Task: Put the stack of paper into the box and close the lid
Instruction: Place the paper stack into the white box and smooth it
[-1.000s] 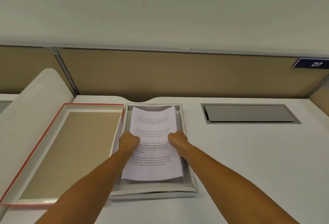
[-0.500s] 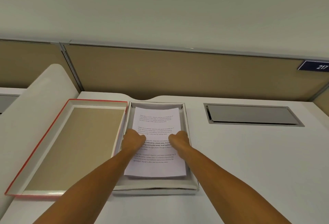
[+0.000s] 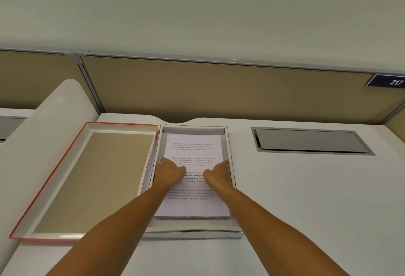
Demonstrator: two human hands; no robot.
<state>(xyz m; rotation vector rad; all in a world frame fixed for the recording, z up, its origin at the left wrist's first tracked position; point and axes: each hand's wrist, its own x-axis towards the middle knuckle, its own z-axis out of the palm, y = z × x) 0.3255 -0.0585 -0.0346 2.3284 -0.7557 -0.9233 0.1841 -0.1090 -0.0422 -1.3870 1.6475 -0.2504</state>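
A stack of white printed paper [image 3: 194, 144] lies flat inside the open white box [image 3: 195, 229] at the middle of the desk. My left hand [image 3: 169, 173] is at the stack's left edge and my right hand [image 3: 219, 175] at its right edge. Both have curled fingers holding the sheets against the box walls. The lid [image 3: 98, 179], red-rimmed with a tan inside, lies upside down directly left of the box and touches it.
A grey recessed hatch [image 3: 311, 141] sits in the white desk to the right of the box. A tan partition [image 3: 219, 91] with a "217" plate [image 3: 388, 81] stands behind. A white curved divider [image 3: 43, 126] rises at the left.
The paper was bowed and raised at its near end; it has come down and now lies flat in the box. Both hands shifted slightly forward with it.
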